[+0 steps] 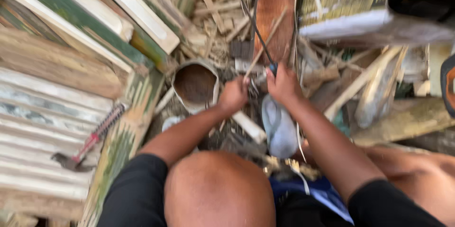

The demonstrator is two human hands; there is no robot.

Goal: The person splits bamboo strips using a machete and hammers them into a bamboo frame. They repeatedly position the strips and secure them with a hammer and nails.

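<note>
My left hand (233, 95) is closed around a thin wooden stick (265, 42) that slants up to the right over the scrap pile. My right hand (283, 83) grips the blue handle end of a thin dark rod or cable (249, 13) that runs up toward the top of the view. Both hands meet just above a grey shoe (279, 129) on my foot. My bare knee (218, 189) and black sleeves fill the bottom. The picture is motion-blurred.
A red-handled hammer (90, 144) lies on corrugated sheet metal (42, 127) at the left. A round rusty can (195, 83) sits beside my left hand. Painted planks (95, 13), a reddish board (277, 4) and splintered wood scraps surround the hands.
</note>
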